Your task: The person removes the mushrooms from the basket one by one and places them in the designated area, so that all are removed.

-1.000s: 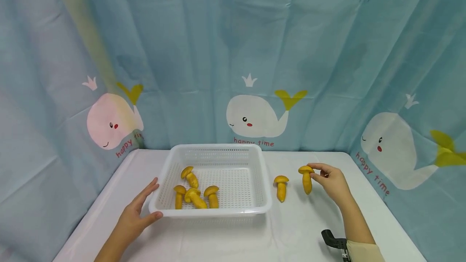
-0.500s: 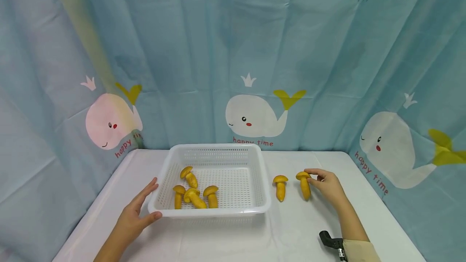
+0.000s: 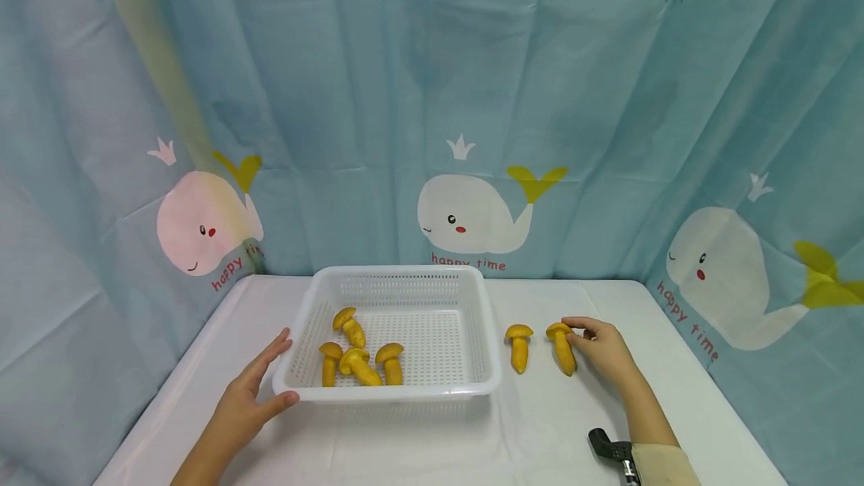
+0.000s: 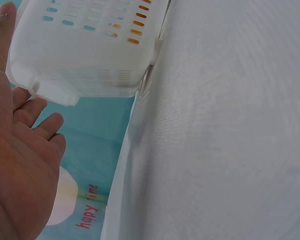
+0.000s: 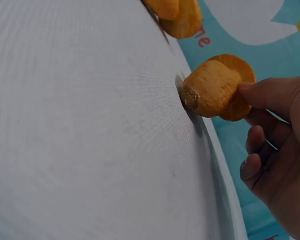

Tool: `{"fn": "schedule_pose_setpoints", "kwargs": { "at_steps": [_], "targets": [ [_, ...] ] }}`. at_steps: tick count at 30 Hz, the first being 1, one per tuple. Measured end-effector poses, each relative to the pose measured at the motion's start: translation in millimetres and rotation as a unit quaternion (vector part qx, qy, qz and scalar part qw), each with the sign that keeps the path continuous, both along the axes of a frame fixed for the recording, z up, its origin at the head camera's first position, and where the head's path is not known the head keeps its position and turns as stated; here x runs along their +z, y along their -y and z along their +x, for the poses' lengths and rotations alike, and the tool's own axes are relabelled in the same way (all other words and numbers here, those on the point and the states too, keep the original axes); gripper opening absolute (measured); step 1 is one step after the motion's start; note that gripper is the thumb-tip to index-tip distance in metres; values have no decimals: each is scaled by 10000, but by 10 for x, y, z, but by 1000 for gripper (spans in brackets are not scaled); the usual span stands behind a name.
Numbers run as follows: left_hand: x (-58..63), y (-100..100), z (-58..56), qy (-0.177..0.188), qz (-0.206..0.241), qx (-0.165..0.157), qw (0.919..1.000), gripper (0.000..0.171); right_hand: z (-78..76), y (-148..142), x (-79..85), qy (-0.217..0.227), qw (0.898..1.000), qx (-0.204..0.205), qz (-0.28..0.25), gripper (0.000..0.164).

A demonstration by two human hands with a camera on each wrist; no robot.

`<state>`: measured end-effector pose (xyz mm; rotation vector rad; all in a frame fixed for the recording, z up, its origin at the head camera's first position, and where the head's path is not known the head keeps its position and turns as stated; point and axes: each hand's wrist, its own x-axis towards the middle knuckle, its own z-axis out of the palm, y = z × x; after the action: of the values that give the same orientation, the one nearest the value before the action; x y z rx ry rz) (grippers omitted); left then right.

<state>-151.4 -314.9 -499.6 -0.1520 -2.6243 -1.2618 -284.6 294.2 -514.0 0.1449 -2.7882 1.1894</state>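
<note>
With thumb and fingertips, my right hand (image 3: pixel 605 353) pinches a yellow mushroom (image 3: pixel 564 351) near its cap. In the right wrist view the mushroom (image 5: pixel 212 87) has its stem end at the white tabletop. Just left of it lies a second yellow mushroom (image 3: pixel 519 351). Several more yellow mushrooms (image 3: pixel 361 367) are inside a white plastic basket (image 3: pixel 489 321), gathered at its left and front. My left hand (image 3: pixel 243 403) is spread at the basket's front left corner, thumb and fingers extended against its rim. The left wrist view shows that hand (image 4: pixel 25 150) beside the perforated wall.
White cloth covers the table (image 3: pixel 405 448). Behind and at both sides hangs a blue curtain (image 3: pixel 378 133) printed with whales. A black strap-like mount (image 3: pixel 610 447) sits at my right wrist.
My right hand has moved left and slightly toward me, lowering its mushroom beside the other one on the table. The left hand and basket stay nearly in place.
</note>
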Motion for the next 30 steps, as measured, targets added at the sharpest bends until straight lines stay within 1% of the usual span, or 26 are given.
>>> {"fn": "schedule_pose_setpoints", "kwargs": {
  "at_steps": [4,7,12,16,21,24,30],
  "targets": [
    [-31,13,-2,-273,-17,-85,9996,85,-30,-7,-42,11,10000,90,-20,29],
    [-52,18,-12,-381,-51,-119,9992,85,-34,-22,-69,169,9998,125,8,30],
    [-65,12,-19,-340,-110,-101,9993,85,-27,-53,-104,327,9993,163,94,33],
    [-42,-2,-16,-271,-96,-65,9996,85,-30,-76,-121,315,9993,143,147,33],
    [-1,-21,-14,-98,66,-21,9999,85,-34,-79,-124,286,9995,-34,143,31],
    [-1,-20,-13,-86,145,-42,9998,85,-36,-76,-121,252,9996,-79,138,31],
    [-4,-14,0,-79,39,-12,10000,86,-23,-79,-114,295,9995,-49,126,32]
  ]
}}
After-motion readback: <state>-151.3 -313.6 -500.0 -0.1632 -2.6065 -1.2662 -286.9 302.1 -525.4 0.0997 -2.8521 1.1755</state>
